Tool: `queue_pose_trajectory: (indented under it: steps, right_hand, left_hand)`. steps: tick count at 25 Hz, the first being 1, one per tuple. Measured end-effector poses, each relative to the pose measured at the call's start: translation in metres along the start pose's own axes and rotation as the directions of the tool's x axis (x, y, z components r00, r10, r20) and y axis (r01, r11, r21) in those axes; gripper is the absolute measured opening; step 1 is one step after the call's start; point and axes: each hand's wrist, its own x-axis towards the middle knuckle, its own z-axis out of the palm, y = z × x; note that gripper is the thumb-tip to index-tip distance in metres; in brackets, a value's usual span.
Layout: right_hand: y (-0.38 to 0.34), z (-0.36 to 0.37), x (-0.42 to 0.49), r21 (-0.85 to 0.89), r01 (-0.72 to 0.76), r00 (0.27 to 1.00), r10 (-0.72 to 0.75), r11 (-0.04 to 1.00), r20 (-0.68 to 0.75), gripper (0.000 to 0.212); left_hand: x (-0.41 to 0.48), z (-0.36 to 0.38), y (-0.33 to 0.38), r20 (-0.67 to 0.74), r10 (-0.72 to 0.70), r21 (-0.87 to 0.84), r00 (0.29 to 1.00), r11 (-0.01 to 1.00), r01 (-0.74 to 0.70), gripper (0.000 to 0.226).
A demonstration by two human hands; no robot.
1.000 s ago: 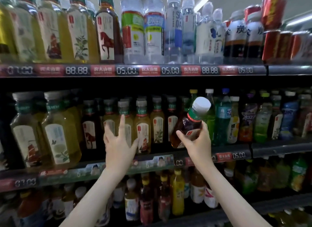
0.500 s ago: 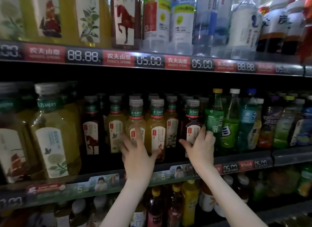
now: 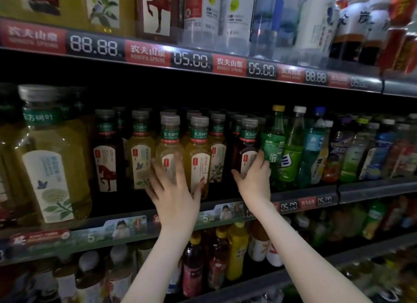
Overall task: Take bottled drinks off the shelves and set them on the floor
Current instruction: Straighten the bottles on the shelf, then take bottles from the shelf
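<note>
Dark tea bottle (image 3: 247, 151): upright at the front of the middle shelf (image 3: 126, 226), at the right end of the tea row, just beside a green Sprite bottle (image 3: 272, 142). Not yet lifted, as far as I can judge; its base is hidden behind the hand.

Right grip (image 3: 253, 178): clamped on the lower body of that bottle, thumb on its left face, fingers round the right side, in the narrow space next to the Sprite bottle.

Left grip (image 3: 173, 190): apart, fingers straight and spread across the front of a yellow tea bottle (image 3: 169, 144) and its neighbour; holds nothing. Blur prevents saying whether the fingertips touch the labels.

Handling (judgement): full, sealed plastic bottle, so moderate weight; walls stiff while full, not fragile. Label film looks glossy and may slip. A hold across the label, low on the body, is sound for one hand; the neck under the grey cap is the alternative where neighbours crowd the body.

Next (judgement): draw straight forward, clear of the shelf's front rail, then down to the floor, which is out of view. Risk: tipping the Sprite bottle or dragging it along
</note>
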Motion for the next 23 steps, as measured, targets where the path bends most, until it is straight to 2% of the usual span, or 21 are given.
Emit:
queue_pose_trajectory:
  steps: [3,5,8,11,15,18,23]
  right_hand:
    - [0.008,-0.013,-0.013,0.046,0.072,0.995,-0.075,0.996,0.062,0.096]
    - [0.026,-0.028,-0.03,0.055,0.153,0.984,-0.157,0.987,0.086,0.09]
    - [0.071,-0.064,-0.053,0.082,0.207,0.965,-0.217,0.975,0.146,0.081]
    - [0.137,-0.123,-0.062,0.038,0.198,0.97,-0.202,0.979,0.138,0.075]
    - [0.242,-0.224,-0.065,-0.02,0.088,0.993,-0.086,0.996,0.076,0.059]
    - [0.318,-0.307,-0.063,-0.021,-0.011,0.999,0.012,1.0,0.049,0.053]
    - [0.428,-0.438,-0.051,-0.039,-0.002,1.0,0.002,0.999,0.008,0.053]
  left_hand:
    - [-0.019,0.004,0.011,-0.069,0.118,0.028,0.991,0.993,-0.117,0.091]
    - [-0.037,0.007,0.031,-0.072,0.193,-0.028,0.979,0.98,-0.195,0.088]
    - [-0.069,0.02,0.075,-0.036,0.311,-0.11,0.95,0.944,-0.313,0.08]
    - [-0.109,0.04,0.142,0.045,0.426,-0.196,0.904,0.891,-0.41,0.074]
    - [-0.171,0.06,0.253,0.158,0.5,-0.358,0.852,0.833,-0.422,0.07]
    - [-0.212,0.067,0.345,0.192,0.509,-0.398,0.839,0.822,-0.408,0.071]
    - [-0.271,0.086,0.487,0.188,0.492,-0.443,0.85,0.815,-0.374,0.064]
